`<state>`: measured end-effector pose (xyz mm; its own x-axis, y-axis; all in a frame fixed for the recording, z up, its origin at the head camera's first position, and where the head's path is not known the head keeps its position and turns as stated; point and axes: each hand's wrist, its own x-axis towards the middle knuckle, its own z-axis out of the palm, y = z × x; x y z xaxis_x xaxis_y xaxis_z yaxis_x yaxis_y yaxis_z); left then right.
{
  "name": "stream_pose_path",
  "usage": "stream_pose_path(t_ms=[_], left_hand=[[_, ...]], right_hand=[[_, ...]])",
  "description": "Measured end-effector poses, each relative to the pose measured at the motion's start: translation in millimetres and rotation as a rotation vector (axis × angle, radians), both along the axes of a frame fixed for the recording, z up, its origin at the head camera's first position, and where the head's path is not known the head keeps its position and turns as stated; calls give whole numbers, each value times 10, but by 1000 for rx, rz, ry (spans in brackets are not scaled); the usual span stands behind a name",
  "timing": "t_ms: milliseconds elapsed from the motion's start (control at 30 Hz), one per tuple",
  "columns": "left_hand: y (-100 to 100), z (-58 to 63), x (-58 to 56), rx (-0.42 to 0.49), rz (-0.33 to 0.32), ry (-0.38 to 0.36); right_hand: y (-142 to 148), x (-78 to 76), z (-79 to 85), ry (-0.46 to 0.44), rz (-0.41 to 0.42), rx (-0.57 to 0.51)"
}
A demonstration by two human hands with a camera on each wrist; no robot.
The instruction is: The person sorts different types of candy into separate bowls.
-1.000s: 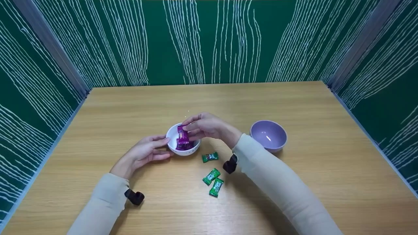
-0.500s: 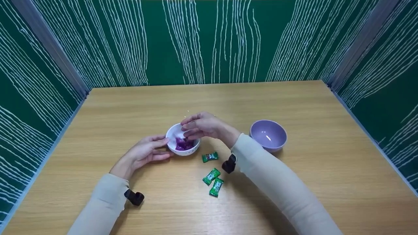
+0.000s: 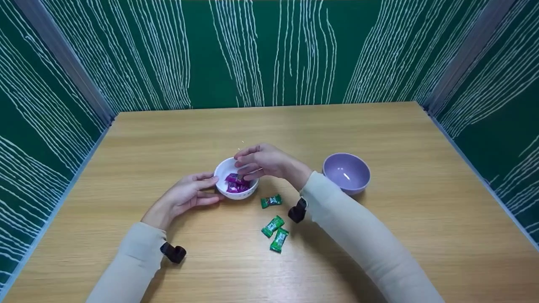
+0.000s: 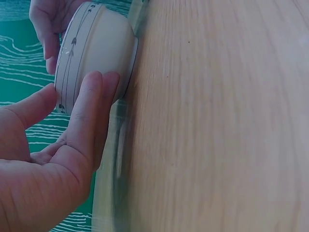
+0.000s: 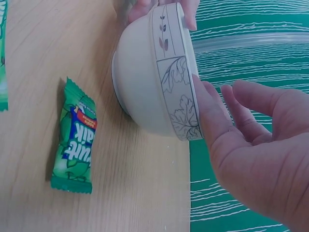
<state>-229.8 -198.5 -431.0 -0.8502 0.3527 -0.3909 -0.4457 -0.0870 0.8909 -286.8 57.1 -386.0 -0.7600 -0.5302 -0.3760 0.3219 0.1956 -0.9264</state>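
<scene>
A small white bowl [image 3: 223,171] with a printed leaf band stands on the table, with several purple-wrapped candies [image 3: 236,184] lying inside it. My left hand [image 3: 191,193] holds the bowl at its left side, thumb at the rim and fingers against the outer wall; the left wrist view shows those fingers [image 4: 86,111] along the wall. Over the bowl's right rim hovers my right hand [image 3: 265,162], fingers loosely bent and nothing held. In the right wrist view, its thumb [image 5: 210,111] overlaps the patterned rim.
Three green-wrapped candies lie on the table [image 3: 168,139] in front of the bowl, the closest a green candy [image 3: 271,201] near its base. To the right, a purple bowl [image 3: 346,173] stands behind my right forearm. Green walls with white streaks border the table.
A purple candy held by my right hand has dropped into the white bowl and lies with the others. The right fingers have loosened; the left hand keeps its place at the bowl.
</scene>
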Motion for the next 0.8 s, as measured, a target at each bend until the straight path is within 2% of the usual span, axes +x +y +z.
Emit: stream_pose_path(t_ms=[167, 300, 400, 533, 800], left_hand=[[-27, 35, 8, -20, 2, -1], [-63, 134, 13, -44, 19, -4], [-97, 253, 28, -66, 37, -9], [-132, 432, 51, -95, 30, 6], [-39, 731, 140, -124, -49, 126]], right_hand=[[14, 21, 33, 13, 21, -11], [83, 36, 115, 56, 44, 20], [185, 55, 205, 92, 72, 53], [390, 101, 344, 145, 112, 115], [941, 257, 583, 258, 162, 224]])
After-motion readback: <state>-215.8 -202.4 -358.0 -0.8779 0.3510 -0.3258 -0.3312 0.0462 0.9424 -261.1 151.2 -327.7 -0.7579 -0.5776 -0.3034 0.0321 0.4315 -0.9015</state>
